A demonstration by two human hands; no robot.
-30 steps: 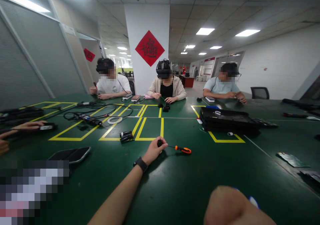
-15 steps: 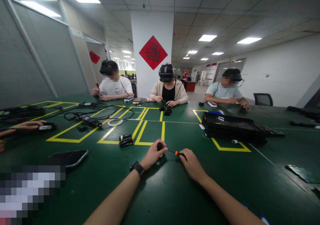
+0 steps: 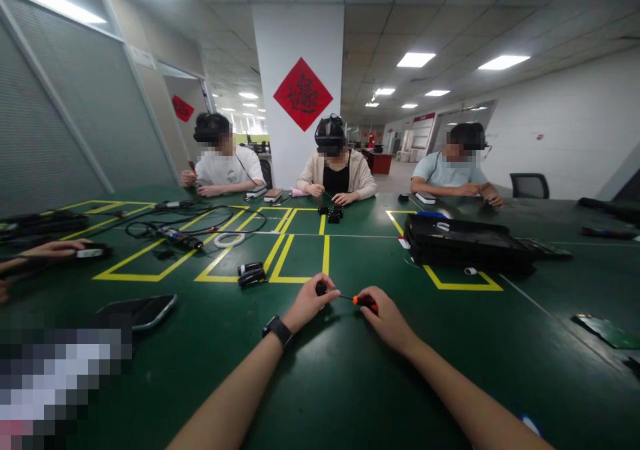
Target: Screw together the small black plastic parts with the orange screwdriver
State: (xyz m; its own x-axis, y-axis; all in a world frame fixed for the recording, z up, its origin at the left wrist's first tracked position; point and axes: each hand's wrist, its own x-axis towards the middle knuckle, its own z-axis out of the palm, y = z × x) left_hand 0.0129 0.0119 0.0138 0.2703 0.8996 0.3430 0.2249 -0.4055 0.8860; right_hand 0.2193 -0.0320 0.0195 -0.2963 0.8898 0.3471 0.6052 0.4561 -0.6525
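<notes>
My left hand (image 3: 311,301), with a dark watch on its wrist, is closed around a small black part (image 3: 321,289) just above the green table. Most of that part is hidden by the fingers, so its kind does not show. My right hand (image 3: 387,313) grips a screwdriver (image 3: 366,302) with an orange and black handle. The thin shaft points left toward the black part; whether the tip touches it I cannot tell. Two black cylindrical pieces (image 3: 251,275) lie on the table to the left of my left hand.
Yellow tape outlines mark the green table (image 3: 320,383). A long black case (image 3: 465,240) lies at the right, a tangle of cables (image 3: 185,233) at the left. A phone-like dark device (image 3: 137,311) is near left. Three people sit opposite; another person's hand (image 3: 67,249) rests at far left.
The view has tilted slightly downward. My right hand has turned a little around the screwdriver, and more of its handle shows. My left hand still holds the black part.
</notes>
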